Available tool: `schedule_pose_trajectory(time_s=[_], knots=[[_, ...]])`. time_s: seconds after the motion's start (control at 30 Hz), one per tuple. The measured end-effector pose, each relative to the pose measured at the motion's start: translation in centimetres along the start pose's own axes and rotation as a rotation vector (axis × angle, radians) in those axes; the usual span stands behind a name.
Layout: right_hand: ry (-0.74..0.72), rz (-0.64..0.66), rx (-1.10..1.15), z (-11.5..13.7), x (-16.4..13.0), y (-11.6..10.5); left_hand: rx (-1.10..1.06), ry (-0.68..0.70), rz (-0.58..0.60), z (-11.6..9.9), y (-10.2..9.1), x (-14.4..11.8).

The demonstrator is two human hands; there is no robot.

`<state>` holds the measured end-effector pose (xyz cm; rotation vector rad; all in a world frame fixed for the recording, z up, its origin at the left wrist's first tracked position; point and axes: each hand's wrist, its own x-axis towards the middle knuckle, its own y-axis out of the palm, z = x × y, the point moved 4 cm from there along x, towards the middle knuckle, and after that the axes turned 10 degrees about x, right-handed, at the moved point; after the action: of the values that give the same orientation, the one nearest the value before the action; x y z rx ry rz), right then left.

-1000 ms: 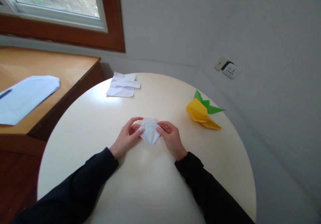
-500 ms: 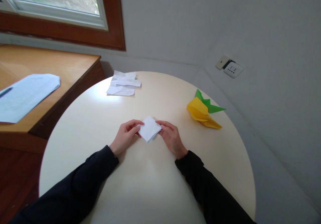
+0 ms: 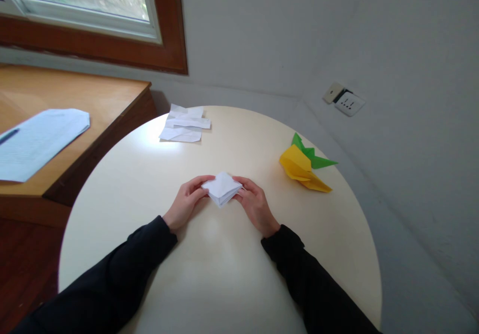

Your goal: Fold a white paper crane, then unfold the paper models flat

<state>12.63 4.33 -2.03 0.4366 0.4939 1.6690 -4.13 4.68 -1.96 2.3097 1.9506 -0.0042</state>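
A small folded piece of white paper [image 3: 222,186], diamond-shaped, is between my hands above the middle of the round table [image 3: 209,274]. Its near edges show several layers standing slightly apart. My left hand [image 3: 189,197] pinches the left corner between thumb and fingers. On the opposite corner, my right hand [image 3: 255,202] grips the paper, its fingertips partly hidden under and behind the layers.
White paper sheets and a strip [image 3: 183,132] lie at the table's far left. To the right rest folded yellow paper [image 3: 295,163] and green paper [image 3: 316,160]. A wooden desk [image 3: 112,92] at left bears papers [image 3: 52,134] and a pen [image 3: 9,135].
The white paper's near layers have spread apart, and its diamond looks wider and flatter. Both hands have shifted only slightly and keep their hold.
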Motion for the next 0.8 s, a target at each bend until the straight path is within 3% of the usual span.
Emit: schedule_pose_trajectory(time_s=[0.8], knots=[[-0.041, -0.006, -0.218, -0.4, 0.0, -0.4, 0.127, 0.042, 0.058, -1.3, 0.5, -0.3]])
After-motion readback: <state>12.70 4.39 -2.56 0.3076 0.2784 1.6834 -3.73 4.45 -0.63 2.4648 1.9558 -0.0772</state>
